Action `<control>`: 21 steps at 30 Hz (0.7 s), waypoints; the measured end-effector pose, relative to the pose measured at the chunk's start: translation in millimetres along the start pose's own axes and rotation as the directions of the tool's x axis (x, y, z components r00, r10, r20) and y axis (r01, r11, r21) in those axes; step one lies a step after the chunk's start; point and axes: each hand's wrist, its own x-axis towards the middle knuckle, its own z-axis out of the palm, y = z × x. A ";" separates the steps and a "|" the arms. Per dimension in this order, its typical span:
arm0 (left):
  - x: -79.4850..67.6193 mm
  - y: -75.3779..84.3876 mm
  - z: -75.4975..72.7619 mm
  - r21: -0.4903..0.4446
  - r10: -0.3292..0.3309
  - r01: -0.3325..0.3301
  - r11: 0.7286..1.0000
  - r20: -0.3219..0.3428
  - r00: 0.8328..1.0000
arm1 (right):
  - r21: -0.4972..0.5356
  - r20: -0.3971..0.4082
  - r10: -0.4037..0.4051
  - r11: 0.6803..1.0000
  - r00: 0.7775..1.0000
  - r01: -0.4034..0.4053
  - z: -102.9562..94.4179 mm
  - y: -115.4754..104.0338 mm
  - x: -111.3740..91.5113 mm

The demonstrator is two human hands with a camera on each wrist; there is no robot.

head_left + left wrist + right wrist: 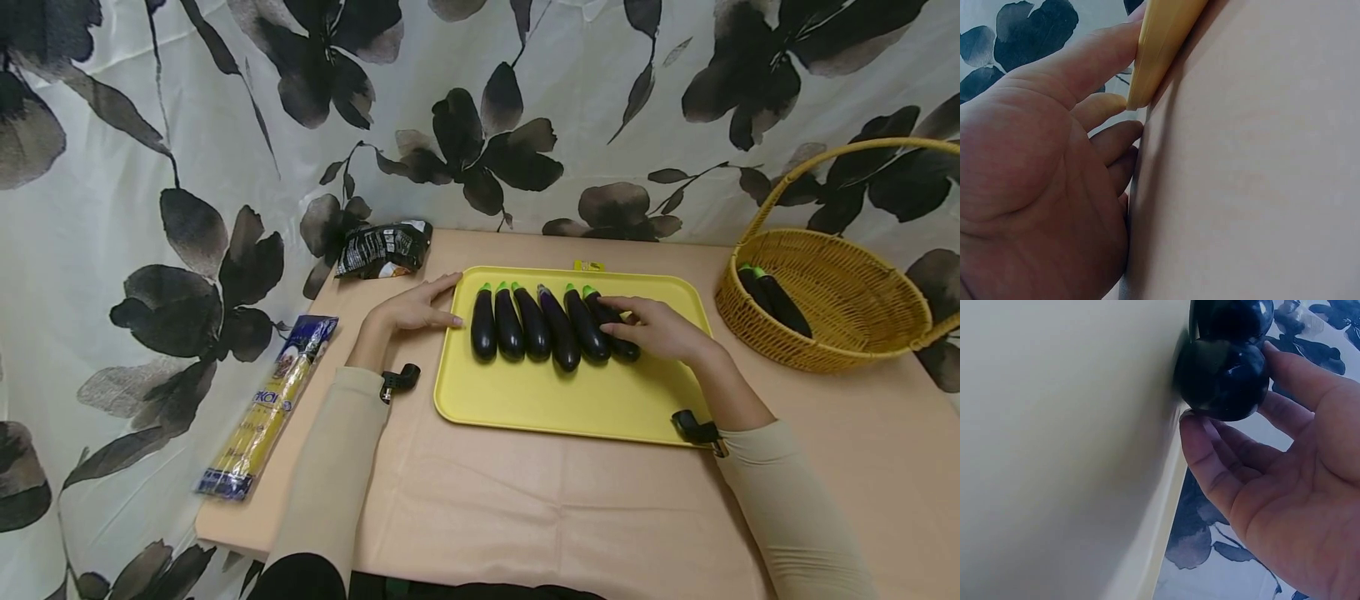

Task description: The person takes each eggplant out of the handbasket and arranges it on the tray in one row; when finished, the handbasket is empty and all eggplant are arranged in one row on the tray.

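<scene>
A yellow tray [517, 400] lies on the table with several dark eggplants [532, 325] side by side across it. At the tray's left edge rests my left hand [412, 306]; its thumb and fingers touch the rim [1163, 50] and look fairly straight. My right hand [663, 327] has its thumb and fingers around the rightmost eggplant [606, 321], which leans against its neighbour. Up close in the right wrist view, the rounded end of that eggplant [1225, 381] sits between thumb and fingers, low over the tray surface [1072, 437].
A wicker basket [817, 358] with a tall handle stands at the right, two eggplants [780, 304] inside. On the left lie a spaghetti pack [270, 408] and a black bag [386, 250]. A small yellow item [588, 266] sits behind the tray. Floral fabric [480, 150] hangs behind.
</scene>
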 end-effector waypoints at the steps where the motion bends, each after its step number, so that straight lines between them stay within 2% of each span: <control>1: -0.1 0.0 0.0 0.002 0.000 0.000 1.000 -0.001 1.000 | 0.000 0.000 0.001 1.000 1.000 -0.001 0.2 0.4 0.0; 9: 0.2 -1.4 0.4 0.018 0.004 -0.004 1.000 -0.004 1.000 | -0.007 -0.024 -0.003 1.000 1.000 0.003 -2.9 0.8 -1.6; 14: 0.6 -1.9 1.0 0.009 0.010 -0.010 1.000 -0.006 1.000 | 0.004 -0.111 -0.001 1.000 0.994 0.001 -14.4 1.4 -7.3; 21: 1.2 -3.2 1.8 0.000 0.011 -0.011 1.000 -0.009 1.000 | 0.047 -0.229 0.009 0.999 0.973 0.002 -33.8 0.1 -21.9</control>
